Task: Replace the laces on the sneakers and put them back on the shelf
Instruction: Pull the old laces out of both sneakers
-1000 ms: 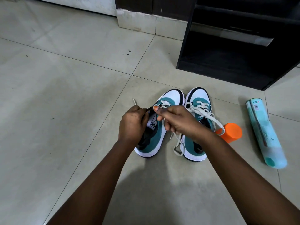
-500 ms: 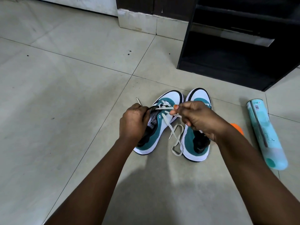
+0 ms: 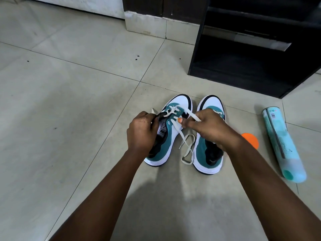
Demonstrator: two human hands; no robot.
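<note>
1. Two white-and-teal sneakers sit side by side on the tiled floor (image 3: 69, 119), toes pointing toward the black shelf (image 3: 243, 66).
2. The left hand (image 3: 141, 133) is down on the left sneaker (image 3: 166, 136), fingers curled around the dark tongue and collar at its opening, gripping it.
3. A short white lace tip (image 3: 153, 110) pokes out just beyond that hand's knuckles.
4. The right hand (image 3: 208, 127) hovers over the right sneaker (image 3: 206, 153) and hides most of its upper; its thumb and fingers pinch the white lace (image 3: 180, 134), the orange-painted thumbnail showing.
5. That lace crosses the upper eyelets of the left sneaker near the toe, runs out to the right hand's pinch, and its slack drops in a loose loop onto the floor between the two shoes.
6. The left sneaker is laced only at its front eyelets; the white label on its tongue shows just beside the left hand.
7. To the right, an orange cap (image 3: 250, 140) lies on the floor, partly behind the right wrist.
8. Further right, a pale teal spray can (image 3: 281, 145) lies on its side, well apart from the shoes.
9. The shelf stands beyond the sneakers, its lower compartment dark.
</note>
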